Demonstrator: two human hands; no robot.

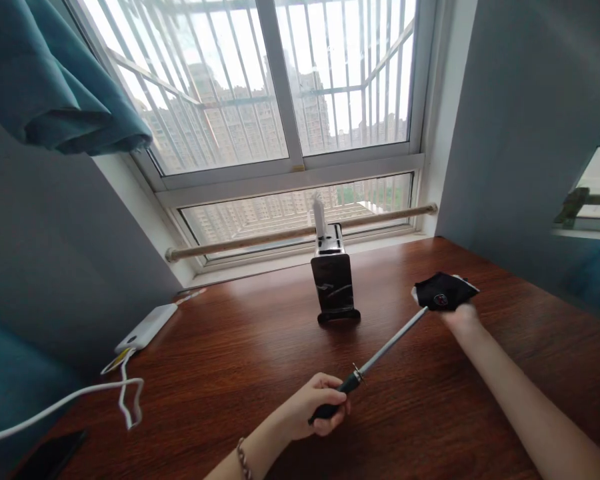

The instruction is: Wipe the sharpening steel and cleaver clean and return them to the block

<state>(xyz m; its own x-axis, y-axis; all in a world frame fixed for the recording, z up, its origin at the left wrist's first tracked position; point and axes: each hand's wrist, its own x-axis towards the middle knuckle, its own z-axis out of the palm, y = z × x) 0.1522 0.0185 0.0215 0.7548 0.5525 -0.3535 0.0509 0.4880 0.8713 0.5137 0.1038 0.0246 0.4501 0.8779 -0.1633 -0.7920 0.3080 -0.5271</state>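
Observation:
My left hand (320, 405) is wrapped round the black handle of a sharpening steel (394, 343), whose grey rod slants up and to the right. At the rod's far end is a black cloth (444, 292) with a small round emblem and some white showing at its edges. My right hand (463, 321) grips this cloth, with most of its fingers hidden behind it; the rod's tip meets the cloth's lower edge. Beyond the steel, a black knife block (334, 283) stands upright on the table, with a pale handle (320, 215) sticking up from its slotted top.
The brown wooden table (240, 347) reaches a barred window (225, 100) and a horizontal rail (260, 241). On the left lie a white power bank (147, 327), a white cable (80, 393) and a dark flat object (53, 457). A blue curtain (65, 87) hangs upper left.

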